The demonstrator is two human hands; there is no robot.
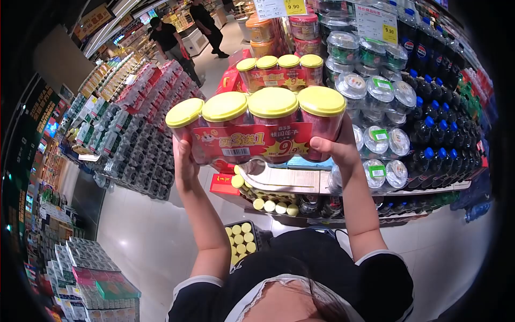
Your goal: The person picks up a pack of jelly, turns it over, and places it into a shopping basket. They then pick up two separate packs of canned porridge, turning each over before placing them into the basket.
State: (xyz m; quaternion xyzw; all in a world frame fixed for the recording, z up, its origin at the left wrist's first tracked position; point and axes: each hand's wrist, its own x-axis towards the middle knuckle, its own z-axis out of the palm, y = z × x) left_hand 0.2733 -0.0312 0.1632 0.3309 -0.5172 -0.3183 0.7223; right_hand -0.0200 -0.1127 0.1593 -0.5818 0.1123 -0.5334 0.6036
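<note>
Between my two hands is a four-pack of canned dessert (256, 140), raised upright in front of me. Its cans have yellow lids and a red cardboard band printed with 9.9. My left hand (185, 163) grips the left end, thumb on the front. At the right end my right hand (343, 147) is closed round the last can, its thumb pressed on the band. Just behind stands a similar yellow-lidded pack (279, 74) on the display. Below, a dark crate (261, 236) on the floor holds more yellow-lidded cans.
Clear lidded tubs (375, 91) and cola bottles (429, 115) are stacked to the right. A wooden-topped shelf edge (287, 180) lies below the pack. Drink stacks (139, 123) stand across the aisle (129, 225) on the left. Two people (171, 43) are farther back.
</note>
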